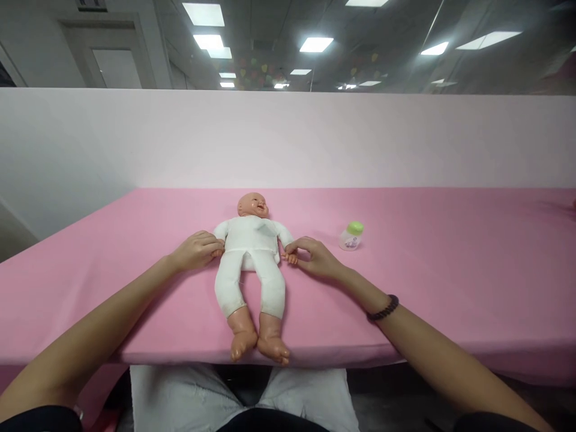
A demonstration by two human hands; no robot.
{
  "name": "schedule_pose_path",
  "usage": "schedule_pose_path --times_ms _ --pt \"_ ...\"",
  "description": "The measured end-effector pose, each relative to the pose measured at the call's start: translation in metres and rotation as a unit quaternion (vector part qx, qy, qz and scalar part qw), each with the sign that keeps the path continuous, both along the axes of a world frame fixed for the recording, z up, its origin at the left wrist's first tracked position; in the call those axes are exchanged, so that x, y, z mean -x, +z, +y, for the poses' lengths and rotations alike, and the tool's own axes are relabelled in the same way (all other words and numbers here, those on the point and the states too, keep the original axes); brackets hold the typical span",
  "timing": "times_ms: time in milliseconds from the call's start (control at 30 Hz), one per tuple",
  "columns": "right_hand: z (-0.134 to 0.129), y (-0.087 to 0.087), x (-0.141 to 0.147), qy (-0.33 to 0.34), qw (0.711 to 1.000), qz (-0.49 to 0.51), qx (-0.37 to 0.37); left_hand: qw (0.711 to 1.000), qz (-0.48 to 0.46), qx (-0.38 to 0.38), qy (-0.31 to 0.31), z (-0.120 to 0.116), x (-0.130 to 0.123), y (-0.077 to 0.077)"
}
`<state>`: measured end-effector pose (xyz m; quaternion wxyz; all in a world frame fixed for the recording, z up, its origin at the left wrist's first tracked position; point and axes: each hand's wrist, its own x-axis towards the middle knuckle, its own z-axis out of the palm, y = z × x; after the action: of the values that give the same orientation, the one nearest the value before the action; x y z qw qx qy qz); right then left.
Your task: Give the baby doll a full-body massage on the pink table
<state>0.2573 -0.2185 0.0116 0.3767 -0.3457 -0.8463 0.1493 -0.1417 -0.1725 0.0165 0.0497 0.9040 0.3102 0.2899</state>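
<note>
A baby doll (pixel 251 237) with a white cloth body lies on its back on the pink-covered table, its bare plastic feet toward me. My left hand (pixel 198 249) is closed around the doll's hand on the left side of its body. On the other side, my right hand (pixel 317 257) pinches the doll's other hand between thumb and fingers; small plastic fingers show below my grip. A dark coiled band (pixel 383 308) circles my right wrist.
A small clear jar (pixel 351 237) with a green lid stands on the pink table cover (pixel 432 270), right of my right hand. Behind the table rises a low white wall (pixel 315 141) with glass above. At the far right edge, part of a hand (pixel 574 204) shows.
</note>
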Motion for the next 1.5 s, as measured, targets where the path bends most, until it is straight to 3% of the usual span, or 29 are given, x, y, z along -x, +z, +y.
schedule_pose_path --times_ms 167,300,400,500,633,767,867,933,1133,1300,1500 --pt "-0.002 -0.013 0.004 -0.011 1.0 0.002 -0.022 0.999 -0.013 0.04 -0.016 0.002 0.003 -0.009" --pt "-0.001 -0.001 0.002 -0.016 0.999 0.046 0.008 0.999 -0.029 0.022 0.009 -0.001 0.009 -0.008" --pt "0.008 0.015 -0.003 -0.055 0.99 0.125 0.047 0.988 -0.124 0.025 0.086 -0.001 0.008 -0.003" --pt "0.029 0.033 -0.003 -0.073 0.971 0.211 0.083 0.945 -0.266 0.036 0.184 0.014 -0.001 0.009" --pt "0.075 0.052 0.005 -0.092 0.927 0.343 0.125 0.877 -0.425 0.094 0.204 0.06 -0.017 0.03" --pt "0.119 0.059 0.012 -0.166 0.892 0.359 0.218 0.819 -0.469 0.202 0.262 0.11 -0.026 0.04" --pt "0.14 0.057 0.013 -0.187 0.874 0.335 0.299 0.775 -0.489 0.27 0.296 0.136 -0.029 0.038" --pt "0.149 0.054 0.013 -0.197 0.865 0.315 0.337 0.76 -0.48 0.3 0.319 0.148 -0.031 0.034" --pt "0.17 0.032 0.018 -0.289 0.848 0.261 0.36 0.752 -0.411 0.322 0.403 0.161 -0.031 0.011" --pt "0.186 0.009 0.023 -0.343 0.829 0.225 0.379 0.771 -0.33 0.287 0.462 0.163 -0.023 -0.006" --pt "0.194 0.003 0.025 -0.358 0.835 0.2 0.367 0.784 -0.312 0.296 0.448 0.16 -0.025 -0.007"
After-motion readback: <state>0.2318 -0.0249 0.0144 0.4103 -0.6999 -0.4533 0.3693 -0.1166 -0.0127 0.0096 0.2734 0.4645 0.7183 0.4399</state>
